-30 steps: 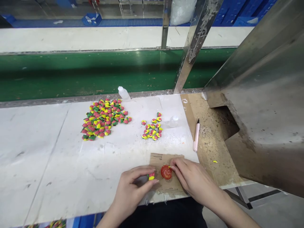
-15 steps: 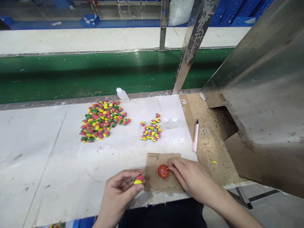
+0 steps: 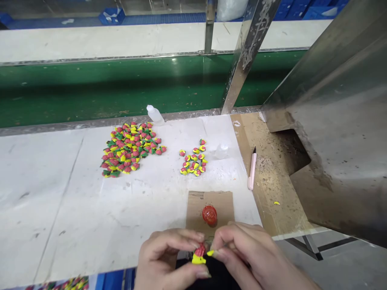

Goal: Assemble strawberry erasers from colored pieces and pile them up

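Observation:
My left hand [image 3: 169,257] pinches a small red and yellow strawberry-shaped piece [image 3: 198,255] at the table's near edge. My right hand [image 3: 250,257] is closed in a pinch on a tiny yellow bit [image 3: 211,253] that touches that piece. Just beyond the fingers lies a red round blob [image 3: 209,214] on a scrap of brown cardboard [image 3: 223,203]. A big heap of red, yellow and green pieces [image 3: 130,148] lies at the middle left. A smaller cluster [image 3: 193,163] sits nearer the centre.
A pink craft knife [image 3: 252,171] lies on the brown strip at the right. A small white bottle [image 3: 155,114] and a clear cap [image 3: 221,150] sit on the white table [image 3: 60,193]. Behind runs a green conveyor belt [image 3: 90,88]; a steel chute [image 3: 341,121] fills the right.
Both hands have pulled back from the cardboard to the table's near edge and come together. My right hand left the red blob and now meets the piece in my left hand.

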Tool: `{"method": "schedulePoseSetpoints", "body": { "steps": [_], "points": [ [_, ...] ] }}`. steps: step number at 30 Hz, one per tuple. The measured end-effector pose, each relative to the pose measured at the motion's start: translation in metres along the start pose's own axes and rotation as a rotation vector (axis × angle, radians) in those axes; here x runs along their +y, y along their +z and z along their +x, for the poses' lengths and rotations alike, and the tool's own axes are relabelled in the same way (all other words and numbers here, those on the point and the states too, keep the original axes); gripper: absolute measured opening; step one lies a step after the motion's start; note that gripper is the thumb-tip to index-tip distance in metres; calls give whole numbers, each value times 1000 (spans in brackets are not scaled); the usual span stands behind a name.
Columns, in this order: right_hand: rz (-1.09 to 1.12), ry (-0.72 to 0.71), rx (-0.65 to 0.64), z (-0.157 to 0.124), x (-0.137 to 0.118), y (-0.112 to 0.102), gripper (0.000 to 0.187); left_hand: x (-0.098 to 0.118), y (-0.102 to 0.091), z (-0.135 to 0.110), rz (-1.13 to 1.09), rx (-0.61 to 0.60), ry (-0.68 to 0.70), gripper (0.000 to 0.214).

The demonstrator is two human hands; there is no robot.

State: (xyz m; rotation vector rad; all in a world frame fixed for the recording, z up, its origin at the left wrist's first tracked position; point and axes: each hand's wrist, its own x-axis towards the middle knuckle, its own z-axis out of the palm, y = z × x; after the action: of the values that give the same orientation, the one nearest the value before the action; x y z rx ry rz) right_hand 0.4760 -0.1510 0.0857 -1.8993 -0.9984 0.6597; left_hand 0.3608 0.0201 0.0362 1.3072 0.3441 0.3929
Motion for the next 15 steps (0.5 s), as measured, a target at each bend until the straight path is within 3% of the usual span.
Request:
{"method": "schedulePoseSetpoints", "body": {
  "steps": [5, 15],
  "points": [
    [-17, -72, -12, 4, 6, 6, 21, 6, -2, 1, 58, 9, -16, 26],
    [-111, -71, -30, 3, 3, 6, 19, 8, 5, 0, 39, 0, 22, 31]
  ]
}}
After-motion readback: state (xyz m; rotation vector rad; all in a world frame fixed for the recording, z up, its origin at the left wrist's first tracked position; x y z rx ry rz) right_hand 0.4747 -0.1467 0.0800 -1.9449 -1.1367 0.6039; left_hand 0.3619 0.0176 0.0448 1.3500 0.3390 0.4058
